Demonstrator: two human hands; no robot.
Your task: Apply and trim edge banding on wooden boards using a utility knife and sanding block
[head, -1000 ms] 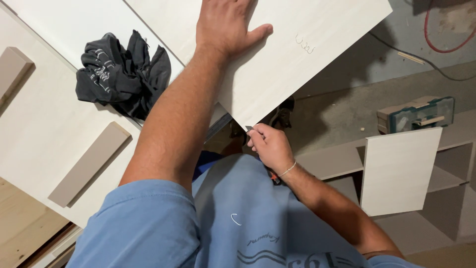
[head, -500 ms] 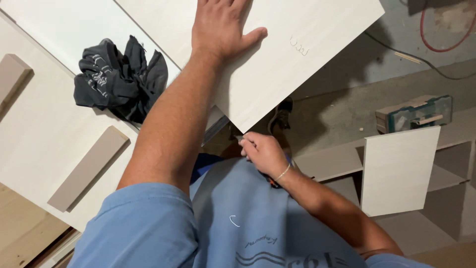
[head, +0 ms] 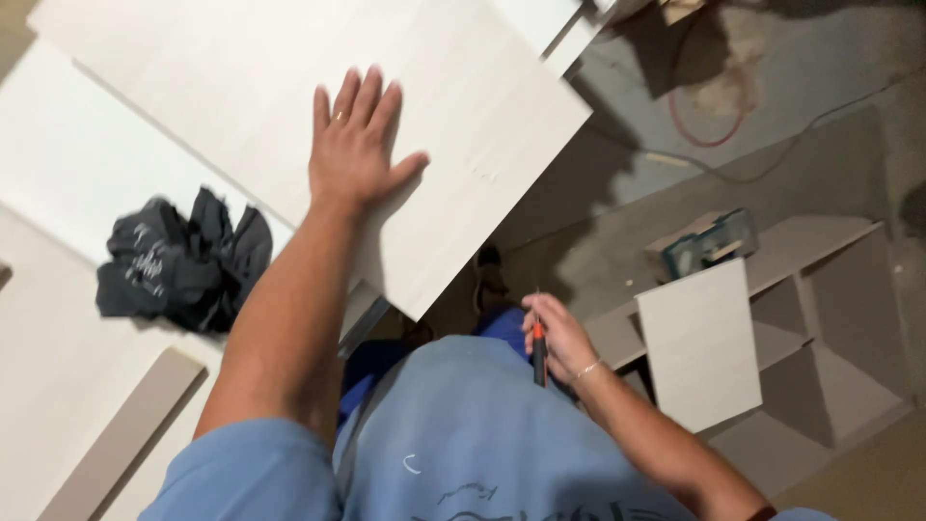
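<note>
My left hand [head: 355, 145] lies flat, fingers spread, on a large pale wood-grain panel [head: 463, 145] whose corner hangs past the stack beneath it. My right hand [head: 559, 333] is down by my waist, below that corner, closed around a slim tool with an orange and black handle [head: 537, 352], pointing downward. A thin bracelet sits on that wrist. My blue shirt fills the lower middle.
More pale panels [head: 68, 174] lie under and left of the top one, with a crumpled dark cloth [head: 183, 265] on them and a grey-beige strip [head: 125, 434]. To the right stands a grey-beige cabinet carcass [head: 830, 328] with a pale board [head: 699, 342], a green power tool [head: 709, 241] and a red cable [head: 714, 116].
The view has shifted so the panel and my left hand sit lower in frame. My right hand has come away from under the panel corner, and the orange-handled tool now shows in it.
</note>
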